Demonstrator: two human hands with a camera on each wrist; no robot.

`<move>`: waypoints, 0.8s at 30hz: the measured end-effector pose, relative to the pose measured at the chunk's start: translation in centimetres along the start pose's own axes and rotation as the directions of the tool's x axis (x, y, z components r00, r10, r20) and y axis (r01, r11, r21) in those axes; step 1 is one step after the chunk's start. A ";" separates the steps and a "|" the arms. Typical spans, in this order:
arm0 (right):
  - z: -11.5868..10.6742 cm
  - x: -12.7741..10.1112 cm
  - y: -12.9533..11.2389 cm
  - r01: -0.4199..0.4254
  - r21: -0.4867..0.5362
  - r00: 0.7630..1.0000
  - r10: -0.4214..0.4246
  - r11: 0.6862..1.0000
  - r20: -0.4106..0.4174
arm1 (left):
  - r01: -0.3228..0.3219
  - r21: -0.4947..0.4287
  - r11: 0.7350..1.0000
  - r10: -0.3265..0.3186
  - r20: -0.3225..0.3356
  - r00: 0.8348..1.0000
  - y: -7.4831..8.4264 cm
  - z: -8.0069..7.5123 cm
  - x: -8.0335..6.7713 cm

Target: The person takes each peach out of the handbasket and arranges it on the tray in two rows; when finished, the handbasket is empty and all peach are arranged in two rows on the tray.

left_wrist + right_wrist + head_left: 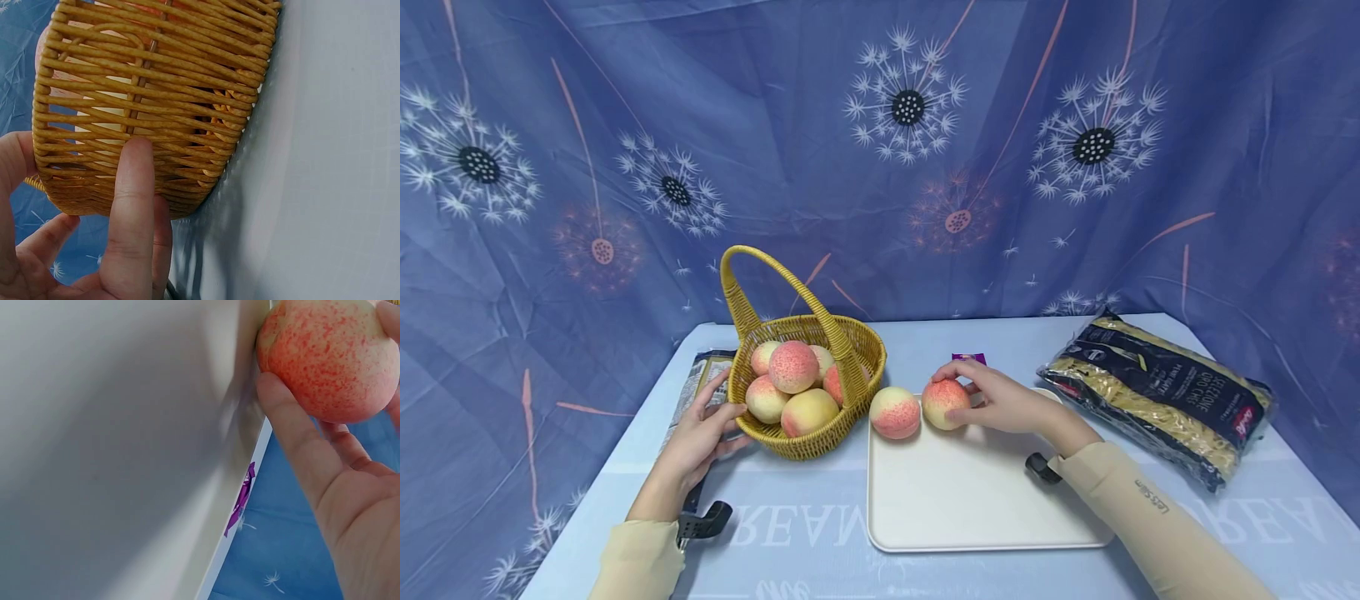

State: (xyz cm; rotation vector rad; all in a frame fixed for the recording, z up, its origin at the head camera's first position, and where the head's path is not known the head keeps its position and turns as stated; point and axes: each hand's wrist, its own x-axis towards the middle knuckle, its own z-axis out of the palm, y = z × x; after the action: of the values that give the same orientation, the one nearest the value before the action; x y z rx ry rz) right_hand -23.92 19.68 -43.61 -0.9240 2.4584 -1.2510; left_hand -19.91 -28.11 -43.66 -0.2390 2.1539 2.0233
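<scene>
2 peaches out on the white tray (985, 517) so far: one (895, 412) lying free w/ R hand (1007, 404) wrapped round the other peach (945, 403) at the tray's far edge, ~5 left in the wicker basket (820, 437), L hand (700, 437) w/ straightish fingers steadying its side.

A makeshift tabletop set, staged rather than lived in: a blue dandelion-print cloth (880, 150) hangs as backdrop on all sides, and a pale blue printed cloth covers the table (820, 542). A wicker basket (808, 442) of peaches, a white tray (970, 500) and a noodle packet (1157, 396) suggest a kitchen scene arranged for recording.
</scene>
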 end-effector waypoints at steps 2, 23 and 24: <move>0.0 -0.1 -0.1 -0.030 -0.009 1.000 0.030 1.000 0.000 | 0.001 0.001 1.000 -0.001 -0.001 1.000 0.0 0.0 0.0; 0.9 0.5 0.3 -0.069 0.101 0.997 0.072 0.993 -0.027 | -0.001 0.009 1.000 0.001 0.003 1.000 0.0 -0.1 0.1; 0.9 0.6 0.3 -0.078 0.102 0.996 0.081 0.992 -0.027 | -0.001 0.008 1.000 0.000 0.003 1.000 0.0 -0.1 0.1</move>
State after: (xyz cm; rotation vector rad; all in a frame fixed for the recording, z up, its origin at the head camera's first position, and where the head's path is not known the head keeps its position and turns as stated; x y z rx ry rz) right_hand -24.09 18.89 -44.36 -0.7780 2.4051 -1.3581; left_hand -20.02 -28.17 -43.65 -0.2342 2.1605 2.0132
